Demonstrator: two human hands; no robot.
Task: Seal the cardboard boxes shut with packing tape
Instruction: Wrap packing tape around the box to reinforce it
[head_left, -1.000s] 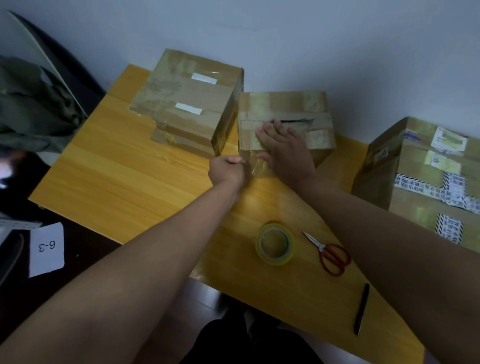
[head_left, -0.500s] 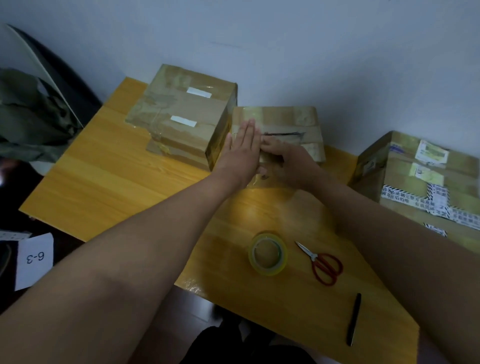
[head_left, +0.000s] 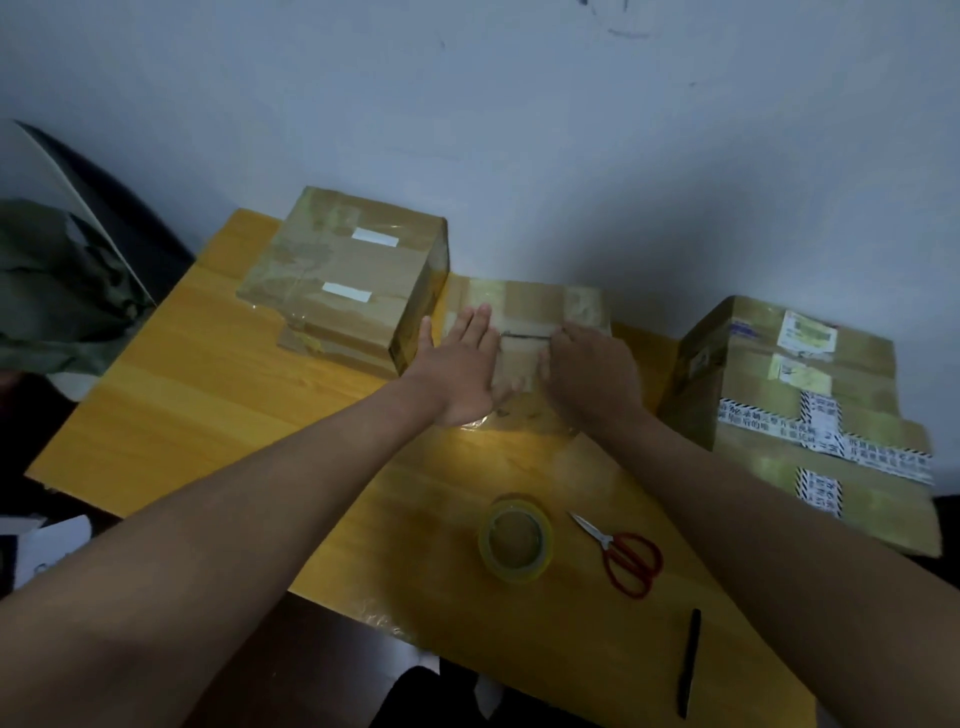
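Your left hand lies flat, fingers straight, and your right hand presses palm-down, fingers barely bent, on the small box at 12 o'clock, likely bonding the tape; the tape roll sits at 6 o'clock, scissors just beside it.

The room is dim, the whole scene carrying a cool, greyish cast; the wall is evenly lit and dull; the yellow counter is the brightest thing, with a soft sheen on its surface just in front of the small middle box; that box looks washed out and soft, its edges smeared by slight motion blur; left of the counter everything sinks into near-black shadow; the forearms at the bottom loom large and stretched by the wide lens; the counter's edges bow outward toward the corners.
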